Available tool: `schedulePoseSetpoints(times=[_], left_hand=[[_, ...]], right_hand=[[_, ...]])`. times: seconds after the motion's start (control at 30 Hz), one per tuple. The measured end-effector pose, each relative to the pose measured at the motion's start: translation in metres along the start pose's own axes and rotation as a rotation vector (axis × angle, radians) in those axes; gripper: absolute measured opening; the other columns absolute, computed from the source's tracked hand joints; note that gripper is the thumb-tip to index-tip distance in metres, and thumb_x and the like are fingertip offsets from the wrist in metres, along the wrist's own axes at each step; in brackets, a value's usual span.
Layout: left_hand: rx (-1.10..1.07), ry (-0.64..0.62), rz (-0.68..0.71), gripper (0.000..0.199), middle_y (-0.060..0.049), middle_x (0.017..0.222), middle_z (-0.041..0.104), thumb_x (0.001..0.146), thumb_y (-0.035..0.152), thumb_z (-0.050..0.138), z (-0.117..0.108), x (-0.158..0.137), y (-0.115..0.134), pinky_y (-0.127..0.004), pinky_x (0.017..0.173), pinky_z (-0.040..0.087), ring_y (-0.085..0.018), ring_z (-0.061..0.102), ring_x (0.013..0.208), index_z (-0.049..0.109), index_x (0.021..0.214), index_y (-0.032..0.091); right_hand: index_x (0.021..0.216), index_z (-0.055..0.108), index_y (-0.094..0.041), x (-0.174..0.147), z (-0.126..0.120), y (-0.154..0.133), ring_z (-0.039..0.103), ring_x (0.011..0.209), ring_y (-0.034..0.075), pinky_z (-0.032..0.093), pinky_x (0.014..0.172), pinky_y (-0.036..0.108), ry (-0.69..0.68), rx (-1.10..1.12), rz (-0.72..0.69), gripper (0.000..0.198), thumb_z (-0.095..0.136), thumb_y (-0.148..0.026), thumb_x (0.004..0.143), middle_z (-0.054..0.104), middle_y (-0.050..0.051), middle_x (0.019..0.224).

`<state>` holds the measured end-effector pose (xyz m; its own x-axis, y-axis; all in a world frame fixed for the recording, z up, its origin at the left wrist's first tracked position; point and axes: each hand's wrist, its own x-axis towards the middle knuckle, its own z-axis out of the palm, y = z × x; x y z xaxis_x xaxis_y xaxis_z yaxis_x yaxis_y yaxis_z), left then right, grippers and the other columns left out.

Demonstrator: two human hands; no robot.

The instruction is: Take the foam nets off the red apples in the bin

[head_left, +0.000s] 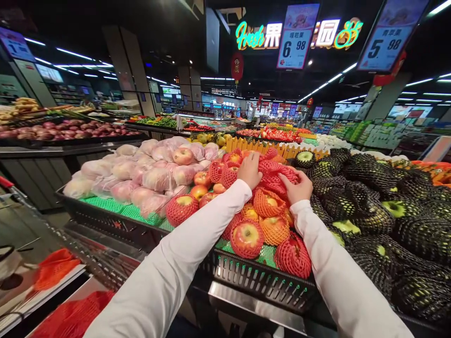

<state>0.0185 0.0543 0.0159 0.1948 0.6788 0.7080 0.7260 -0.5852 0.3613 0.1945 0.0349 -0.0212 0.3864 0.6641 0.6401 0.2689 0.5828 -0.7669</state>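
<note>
My left hand (250, 171) reaches into the middle of the apple bin. Its fingers curl down among red foam nets, and what lies under them is hidden. To its right, my right hand (299, 187) has thumb and fingers closed on a bunched red foam net (273, 176); whether an apple is inside I cannot tell. Just below the hands sit an apple in an orange foam net (269, 203) and a large red-yellow apple (246, 237) in a red net. A few bare apples (202, 179) lie left of my left hand.
Plastic-wrapped pink apples (158, 178) fill the bin's left side. Green apples in black nets (366, 188) are heaped on the right. The black crate wall (260, 279) runs along the front. A shopping cart's rail (45, 223) stands at the left, with discarded nets (58, 270) below.
</note>
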Motion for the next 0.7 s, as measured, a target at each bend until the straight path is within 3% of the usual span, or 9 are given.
schedulePoseSetpoints(times=[0.07, 0.13, 0.2, 0.37, 0.47, 0.53, 0.63, 0.7], left_hand=[[0.011, 0.124, -0.002, 0.051, -0.017, 0.119, 0.053, 0.066, -0.007, 0.050, -0.001, 0.002, 0.000, -0.047, 0.103, 0.043, -0.031, 0.050, 0.114, 0.047, 0.113, 0.011], [0.033, 0.245, -0.004, 0.045, -0.017, 0.113, 0.052, 0.063, -0.008, 0.047, -0.001, 0.003, 0.000, -0.048, 0.100, 0.043, -0.031, 0.049, 0.108, 0.046, 0.104, 0.012], [0.060, 0.329, 0.004, 0.039, -0.018, 0.111, 0.050, 0.065, -0.008, 0.043, -0.002, 0.004, 0.000, -0.049, 0.099, 0.041, -0.031, 0.048, 0.107, 0.046, 0.099, 0.012], [0.103, 0.343, 0.064, 0.037, -0.019, 0.118, 0.051, 0.073, -0.009, 0.035, -0.007, 0.005, -0.001, -0.049, 0.099, 0.040, -0.032, 0.046, 0.112, 0.054, 0.098, 0.010], [0.164, 0.230, 0.111, 0.039, -0.019, 0.120, 0.052, 0.072, -0.010, 0.038, -0.007, 0.006, -0.002, -0.046, 0.099, 0.042, -0.032, 0.046, 0.115, 0.061, 0.097, 0.009], [0.178, 0.025, 0.185, 0.032, -0.018, 0.121, 0.054, 0.074, -0.004, 0.050, -0.004, 0.007, -0.004, -0.046, 0.102, 0.042, -0.033, 0.047, 0.117, 0.066, 0.100, 0.008], [0.094, -0.359, 0.250, 0.041, -0.016, 0.125, 0.058, 0.077, 0.014, 0.066, 0.003, 0.006, -0.007, -0.044, 0.110, 0.039, -0.033, 0.050, 0.118, 0.068, 0.117, 0.007], [0.000, -0.412, 0.276, 0.047, -0.014, 0.132, 0.056, 0.082, 0.019, 0.061, 0.006, 0.005, -0.008, -0.041, 0.115, 0.035, -0.030, 0.049, 0.124, 0.063, 0.128, 0.007]], right_hand=[[0.084, 0.061, -0.010, -0.001, -0.002, -0.004, 0.048, 0.056, 0.017, 0.037, 0.049, 0.018, 0.034, 0.067, 0.012, 0.056, 0.083, -0.053, 0.055, 0.053, 0.002, 0.069], [0.085, 0.063, -0.009, -0.002, -0.005, -0.010, 0.039, 0.051, 0.013, 0.027, 0.045, 0.015, 0.063, 0.024, -0.001, 0.034, 0.080, -0.029, 0.063, 0.046, -0.004, 0.061], [0.088, 0.064, -0.006, -0.002, -0.009, -0.015, 0.039, 0.051, 0.011, 0.028, 0.046, 0.014, 0.113, -0.067, 0.013, 0.020, 0.074, -0.008, 0.070, 0.047, -0.005, 0.062], [0.082, 0.061, -0.008, 0.001, -0.021, -0.015, 0.041, 0.051, 0.012, 0.030, 0.046, 0.015, 0.216, -0.198, -0.021, 0.019, 0.066, 0.008, 0.073, 0.047, -0.005, 0.064], [0.073, 0.049, -0.013, 0.007, -0.028, -0.012, 0.042, 0.053, 0.013, 0.032, 0.047, 0.016, 0.407, -0.199, -0.243, 0.019, 0.060, 0.002, 0.072, 0.047, -0.003, 0.068], [0.072, 0.044, -0.016, 0.011, -0.031, -0.011, 0.043, 0.054, 0.014, 0.032, 0.047, 0.018, 0.480, -0.162, -0.377, 0.018, 0.060, -0.008, 0.074, 0.048, -0.001, 0.071], [0.074, 0.045, -0.017, 0.012, -0.028, -0.015, 0.046, 0.055, 0.016, 0.034, 0.046, 0.018, 0.413, -0.120, -0.391, 0.010, 0.055, -0.019, 0.074, 0.050, 0.002, 0.075], [0.074, 0.048, -0.016, 0.007, -0.022, -0.018, 0.049, 0.057, 0.016, 0.035, 0.046, 0.017, 0.294, -0.113, -0.330, 0.007, 0.053, -0.020, 0.072, 0.051, 0.002, 0.076]])
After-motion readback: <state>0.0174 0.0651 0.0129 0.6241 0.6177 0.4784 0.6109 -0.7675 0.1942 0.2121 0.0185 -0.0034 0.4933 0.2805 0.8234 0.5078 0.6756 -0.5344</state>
